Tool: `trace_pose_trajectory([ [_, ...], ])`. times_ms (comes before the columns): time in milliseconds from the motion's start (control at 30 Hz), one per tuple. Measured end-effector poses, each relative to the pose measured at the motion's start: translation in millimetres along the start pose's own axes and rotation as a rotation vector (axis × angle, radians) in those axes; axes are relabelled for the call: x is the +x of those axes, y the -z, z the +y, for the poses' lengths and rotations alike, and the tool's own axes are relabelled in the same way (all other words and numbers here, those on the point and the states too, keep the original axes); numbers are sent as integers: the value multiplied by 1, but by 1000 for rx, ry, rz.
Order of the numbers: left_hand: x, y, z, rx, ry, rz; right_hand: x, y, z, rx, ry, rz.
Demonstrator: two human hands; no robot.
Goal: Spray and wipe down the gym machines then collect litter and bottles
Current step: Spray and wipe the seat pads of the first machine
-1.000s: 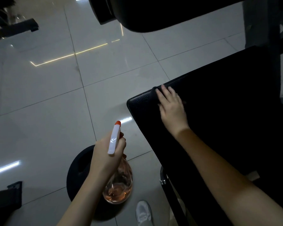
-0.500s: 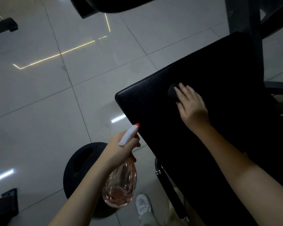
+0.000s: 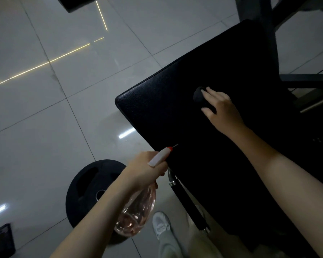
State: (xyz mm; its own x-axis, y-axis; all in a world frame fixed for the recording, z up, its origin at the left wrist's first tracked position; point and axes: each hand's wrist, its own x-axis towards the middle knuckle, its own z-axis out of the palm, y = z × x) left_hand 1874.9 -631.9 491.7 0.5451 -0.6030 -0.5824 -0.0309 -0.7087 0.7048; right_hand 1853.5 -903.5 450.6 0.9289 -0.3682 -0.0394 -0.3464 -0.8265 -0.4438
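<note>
Gripping the spray bottle beside the pad, left hand hovers; right hand, fingers spread, presses the cloth

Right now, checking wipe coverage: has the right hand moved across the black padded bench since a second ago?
Yes. The right hand, on the dark cloth, slid rightward from the left edge of the black padded bench toward its middle.

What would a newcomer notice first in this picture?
First, the right hand pressing a dark cloth on the black bench pad, right of centre. Then the left hand, low in the middle, gripping a clear spray bottle of pinkish liquid, its orange-tipped nozzle at the pad's near edge. A black weight plate lies on the tiled floor beneath that arm.
</note>
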Motion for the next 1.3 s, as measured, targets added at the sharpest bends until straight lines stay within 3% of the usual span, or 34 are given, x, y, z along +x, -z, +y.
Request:
trace_pose_trajectory([
  [300,0,-38,9,324,-78,-196,-13,-2,7,-86,8,-1],
  [700,-5,-77,21,613,-85,-281,-29,0,15,-37,50,-46],
  [900,-7,-76,24,606,-89,-253,-27,-7,18,-73,59,-35],
  [1033,-9,-58,18,380,-77,-90,-32,-17,22,-158,115,-13],
  [1200,-16,-39,2,226,-70,101,-39,-39,12,-173,375,2],
  [1300,-21,-29,-5,157,-35,134,-14,-43,-13,-46,314,46],
])
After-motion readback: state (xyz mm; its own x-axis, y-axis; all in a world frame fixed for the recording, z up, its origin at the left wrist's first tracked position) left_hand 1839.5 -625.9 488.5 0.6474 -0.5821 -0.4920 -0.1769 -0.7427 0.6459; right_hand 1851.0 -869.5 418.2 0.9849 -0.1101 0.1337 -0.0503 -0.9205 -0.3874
